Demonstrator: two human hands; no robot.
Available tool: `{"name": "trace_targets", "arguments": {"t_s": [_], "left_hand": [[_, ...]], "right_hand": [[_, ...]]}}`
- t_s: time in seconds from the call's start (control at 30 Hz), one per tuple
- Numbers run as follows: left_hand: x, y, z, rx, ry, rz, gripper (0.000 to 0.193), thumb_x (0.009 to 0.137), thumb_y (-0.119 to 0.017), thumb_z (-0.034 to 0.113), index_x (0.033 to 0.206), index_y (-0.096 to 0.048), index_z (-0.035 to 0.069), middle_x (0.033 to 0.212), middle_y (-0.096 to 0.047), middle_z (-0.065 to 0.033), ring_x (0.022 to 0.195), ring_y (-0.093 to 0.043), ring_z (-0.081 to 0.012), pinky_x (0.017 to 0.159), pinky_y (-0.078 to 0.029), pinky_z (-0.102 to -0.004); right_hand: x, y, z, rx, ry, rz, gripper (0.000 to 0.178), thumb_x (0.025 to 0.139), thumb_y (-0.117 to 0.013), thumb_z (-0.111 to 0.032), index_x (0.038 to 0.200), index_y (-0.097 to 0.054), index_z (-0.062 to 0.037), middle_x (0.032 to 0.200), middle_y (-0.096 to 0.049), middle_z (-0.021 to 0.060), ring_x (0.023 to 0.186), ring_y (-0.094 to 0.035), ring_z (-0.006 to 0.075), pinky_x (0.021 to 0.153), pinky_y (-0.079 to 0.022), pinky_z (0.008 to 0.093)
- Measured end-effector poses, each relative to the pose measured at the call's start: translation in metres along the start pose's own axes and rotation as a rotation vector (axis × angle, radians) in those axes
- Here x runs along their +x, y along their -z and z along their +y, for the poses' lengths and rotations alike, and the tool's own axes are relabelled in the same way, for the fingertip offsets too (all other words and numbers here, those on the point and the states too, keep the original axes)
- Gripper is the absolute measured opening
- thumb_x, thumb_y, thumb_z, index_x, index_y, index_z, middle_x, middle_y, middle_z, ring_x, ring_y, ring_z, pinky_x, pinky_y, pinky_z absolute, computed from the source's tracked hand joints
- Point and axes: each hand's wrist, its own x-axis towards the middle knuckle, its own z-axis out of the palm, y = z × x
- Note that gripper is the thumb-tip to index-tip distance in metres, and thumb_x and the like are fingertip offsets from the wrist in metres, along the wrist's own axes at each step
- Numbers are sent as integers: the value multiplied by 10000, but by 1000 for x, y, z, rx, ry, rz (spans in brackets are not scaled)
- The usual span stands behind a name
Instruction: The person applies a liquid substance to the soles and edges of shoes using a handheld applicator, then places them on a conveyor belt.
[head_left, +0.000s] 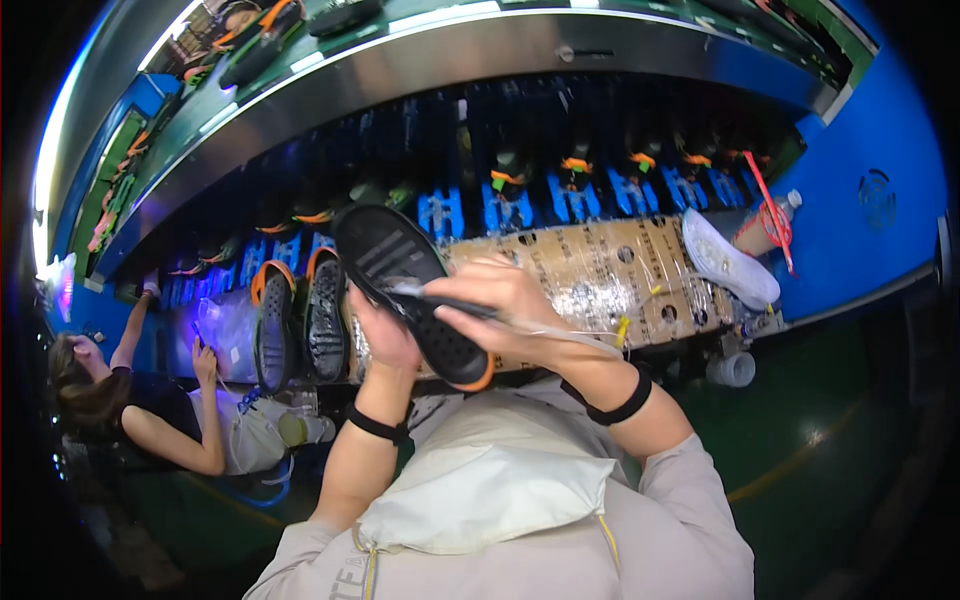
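My left hand (388, 335) holds a black shoe sole (385, 238) from beneath, tilted above the front edge of the bench. Orange shows at the end of the sole near me, and its inner face is turned up. In my right hand (505, 300) is a thin brush with a dark handle (462, 305). Its pale tip meets the middle of the sole's inner face. A thin pale tube (570, 335) runs back from the brush along my right wrist. To the left of my left hand stand two more black soles with orange rims, a nearer one (326, 315) and a farther one (275, 335).
Plastic-wrapped cardboard (610, 265) covers the bench. On its right end lie a white sole (728, 262) and a drink bottle (765, 230) beside a red strip (768, 205). Blue holders (575, 200) line the back under a metal rail (480, 50). Another person (150, 410) works at left.
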Motion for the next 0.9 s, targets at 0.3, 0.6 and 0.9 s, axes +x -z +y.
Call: {"name": "trace_targets", "arguments": {"t_s": [0.3, 0.6, 0.9], "left_hand": [[17, -32, 31, 66, 39, -240, 978, 1011, -357, 797, 1474, -555, -42, 1299, -676, -286, 1156, -672, -407, 1032, -564, -524], [31, -37, 55, 47, 10, -247, 1085, 960, -357, 895, 1527, -504, -18, 1303, -631, -234, 1122, -624, -336, 1002, -550, -481], [40, -52, 78, 73, 36, -327, 1103, 962, -262, 847, 1494, -535, -79, 1309, -686, -284, 1093, -710, -403, 994, -585, -534]], "right_hand": [[-3, -12, -8, -123, 202, -31, 395, 894, -837, -154, 1285, -780, -148, 857, -685, 46, 873, -672, 261, 831, -464, 437], [-2, -2, -17, 2, 188, -234, 269, 914, -858, -201, 1170, -829, -124, 938, -749, 58, 959, -685, 261, 923, -481, 419], [16, 11, -35, -10, 245, -365, 322, 891, -849, -148, 1210, -806, -126, 947, -718, 67, 942, -679, 256, 833, -456, 395]]}}
